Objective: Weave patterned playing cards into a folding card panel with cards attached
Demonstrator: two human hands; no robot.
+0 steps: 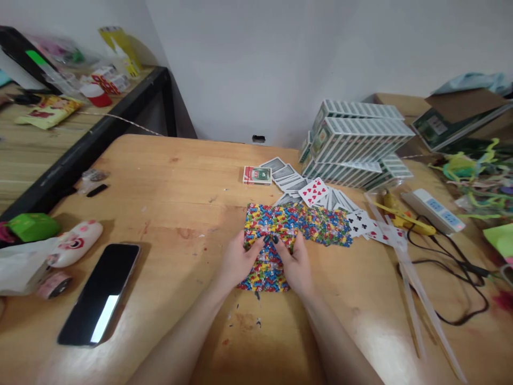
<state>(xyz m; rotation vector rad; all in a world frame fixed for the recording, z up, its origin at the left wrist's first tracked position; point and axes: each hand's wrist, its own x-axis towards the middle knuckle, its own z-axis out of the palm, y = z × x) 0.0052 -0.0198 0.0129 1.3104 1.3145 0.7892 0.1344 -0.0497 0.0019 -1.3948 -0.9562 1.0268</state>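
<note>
Holding the multicoloured patterned sheet (267, 263) with 2 hands, on the near side of the red-and-green card box (257, 175), table (168, 187) beneath. Left hand (240, 259) at the sheet's left edge, right hand (298, 262) at its right. Both grips closed down: 2 dark-nailed thumbs press on top, tips nearly meeting; remaining fingers mostly hidden, so their curl I cannot tell.

A 2nd patterned piece (326, 224) lies to the near right of the card box, against the sheet; joined or separate, cannot tell. Grey-backed cards (286, 176) fan out right of the card box, 1 hearts card (313, 191) face up on them. Striped boxes (360, 139) stack farther right of it. Black phone (98, 294) lies well to its near left; white power strip (435, 208), far right of it.
</note>
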